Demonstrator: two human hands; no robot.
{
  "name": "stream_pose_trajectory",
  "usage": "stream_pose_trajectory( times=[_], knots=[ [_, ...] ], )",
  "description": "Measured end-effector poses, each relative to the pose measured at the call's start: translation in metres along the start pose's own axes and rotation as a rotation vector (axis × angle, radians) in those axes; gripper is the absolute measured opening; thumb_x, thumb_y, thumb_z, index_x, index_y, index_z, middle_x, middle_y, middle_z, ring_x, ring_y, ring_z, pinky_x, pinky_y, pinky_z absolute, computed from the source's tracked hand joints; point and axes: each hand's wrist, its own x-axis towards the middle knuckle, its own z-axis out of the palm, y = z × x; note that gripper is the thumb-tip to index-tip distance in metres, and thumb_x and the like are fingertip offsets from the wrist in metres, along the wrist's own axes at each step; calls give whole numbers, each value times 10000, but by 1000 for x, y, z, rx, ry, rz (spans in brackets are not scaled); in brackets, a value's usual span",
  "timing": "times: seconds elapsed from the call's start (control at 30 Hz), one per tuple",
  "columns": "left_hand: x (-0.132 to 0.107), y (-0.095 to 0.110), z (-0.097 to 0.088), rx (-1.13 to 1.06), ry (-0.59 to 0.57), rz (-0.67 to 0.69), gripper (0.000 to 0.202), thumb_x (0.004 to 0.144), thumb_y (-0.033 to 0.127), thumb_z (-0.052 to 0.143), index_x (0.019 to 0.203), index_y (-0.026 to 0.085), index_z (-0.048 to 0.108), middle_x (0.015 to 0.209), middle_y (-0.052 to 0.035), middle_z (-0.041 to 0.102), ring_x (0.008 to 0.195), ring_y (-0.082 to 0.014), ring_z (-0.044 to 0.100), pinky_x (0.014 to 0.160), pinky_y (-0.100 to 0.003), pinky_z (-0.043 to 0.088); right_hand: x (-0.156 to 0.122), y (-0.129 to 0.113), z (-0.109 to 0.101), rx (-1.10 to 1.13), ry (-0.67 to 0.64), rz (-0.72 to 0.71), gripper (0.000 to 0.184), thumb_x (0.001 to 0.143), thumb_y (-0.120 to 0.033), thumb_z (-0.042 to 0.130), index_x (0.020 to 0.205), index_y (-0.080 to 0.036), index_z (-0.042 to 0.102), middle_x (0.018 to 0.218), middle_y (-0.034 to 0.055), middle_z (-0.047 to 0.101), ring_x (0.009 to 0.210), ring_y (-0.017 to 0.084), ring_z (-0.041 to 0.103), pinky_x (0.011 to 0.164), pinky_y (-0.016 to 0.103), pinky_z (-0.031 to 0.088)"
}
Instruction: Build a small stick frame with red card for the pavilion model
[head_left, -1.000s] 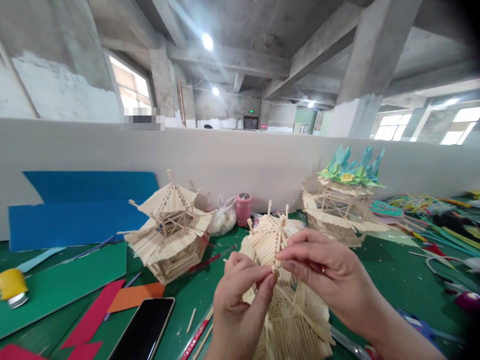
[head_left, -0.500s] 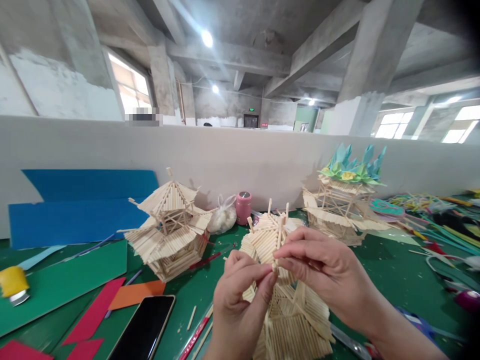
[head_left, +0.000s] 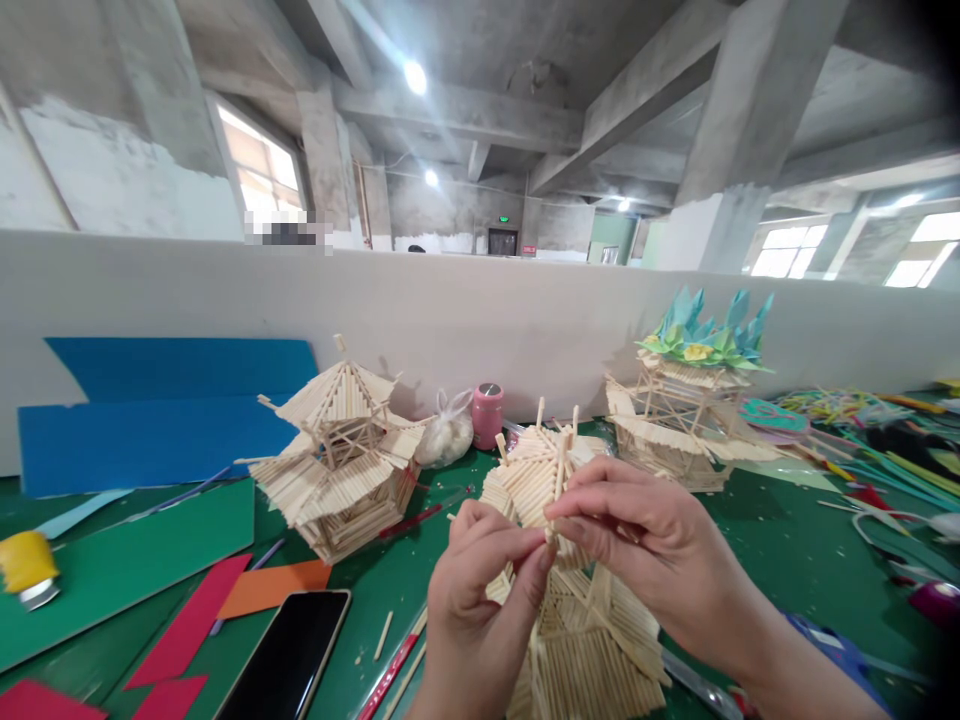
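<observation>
- Model (head_left: 592, 660) of pale sticks, front centre of green table (head_left: 787, 540); tiered, ribbed roof panels, short posts poking up from upper roof; partly hidden behind the hands
- Left hand (head_left: 487, 600): comes up from below, fingers curled; thumb and forefinger pinched nearly together on model's near roof corner
- Right hand (head_left: 645, 535): reaches in from the right, thumb and forefinger closed at lower end of near ridge, just beside left fingertips; other fingers loosely bent; can't tell if a loose bit sits in either pinch
- Phone (head_left: 289, 655), dark screen up, left of left hand
- Second stick model (head_left: 337, 500), back left; third stick model (head_left: 675, 440), back right, blue-green paper petals (head_left: 701, 335) on top
- Pink jar (head_left: 487, 425) between those two; tied clear bag (head_left: 445, 442) just beside it
- Writing: red sign (head_left: 529, 251) and lit green sign (head_left: 503, 218), far wall; both too small to read
</observation>
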Motion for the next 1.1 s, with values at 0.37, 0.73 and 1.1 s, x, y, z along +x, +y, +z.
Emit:
stream_pose_trajectory(
  times=[0.37,0.73,1.1],
  knots=[
    [0,-1,0,-17,2,15,264,712,37,576,858,256,597,565,34,516,608,-134,412,605,-301,362,-2,1,0,22,-10,10,177,808,-203,555,928,-277,661,783,-12,565,710,93,551,622,210,446],
    [0,0,0,-14,12,12,246,711,52,576,840,259,609,564,32,529,599,-138,417,605,-312,370,-6,6,-5,-106,-12,-53,206,805,-190,539,953,-271,656,771,9,564,703,119,546,602,241,453],
    [0,-1,-1,-12,4,25,272,703,42,582,859,263,608,556,40,508,593,-133,406,604,-305,364,-5,2,-5,-113,-66,-43,195,825,-174,515,942,-249,651,779,2,546,723,108,530,631,239,436]
  ],
)
